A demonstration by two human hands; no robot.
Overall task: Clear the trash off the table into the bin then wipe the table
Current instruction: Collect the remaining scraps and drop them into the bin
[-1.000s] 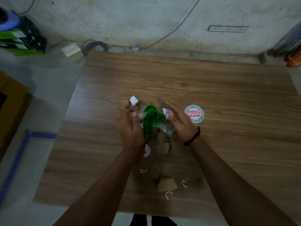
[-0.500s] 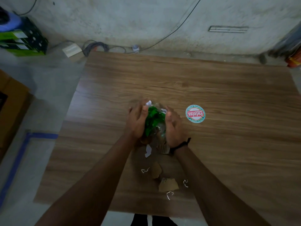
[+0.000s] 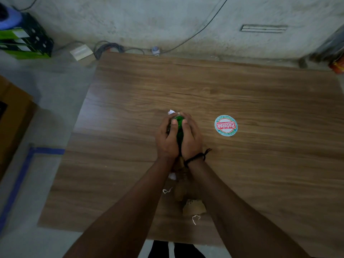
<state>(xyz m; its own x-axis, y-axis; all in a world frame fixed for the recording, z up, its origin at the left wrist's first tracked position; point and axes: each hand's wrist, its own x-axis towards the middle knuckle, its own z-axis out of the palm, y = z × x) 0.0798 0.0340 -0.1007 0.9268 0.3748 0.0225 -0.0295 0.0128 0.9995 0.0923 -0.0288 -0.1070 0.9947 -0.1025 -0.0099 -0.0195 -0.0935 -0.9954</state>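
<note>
The wood-grain table (image 3: pixel 186 81) filled most of the view, its far edge close to a stained concrete wall (image 3: pixel 130 19); both hands were pressed together over its middle, the left hand (image 3: pixel 166 139) and the right hand (image 3: pixel 192 138) curled round a green plastic wad (image 3: pixel 179 126) clamped between them, with a white paper scrap (image 3: pixel 170 112) poking out past the left fingertips; a black thread (image 3: pixel 195 158) circled the right wrist. A round sticker (image 3: pixel 225 125) lay flat on the surface to the right of the hands, well apart from them. Nearer the person, loose trash sat on the tabletop between the forearms: a white crumple (image 3: pixel 172 176) just under the left wrist, two cardboard pieces (image 3: pixel 193 208), and thin white string bits (image 3: pixel 195 219). On the grey floor, blue tape (image 3: pixel 46 151) ran along the table's left side; a brown box (image 3: pixel 11 112) stood at the left edge; a green and black crate (image 3: pixel 28 43) sat in the far left corner; a coil of dark cable (image 3: pixel 108 48) lay at the foot of the wall, and a thin wire (image 3: pixel 197 31) slanted up the wall.
</note>
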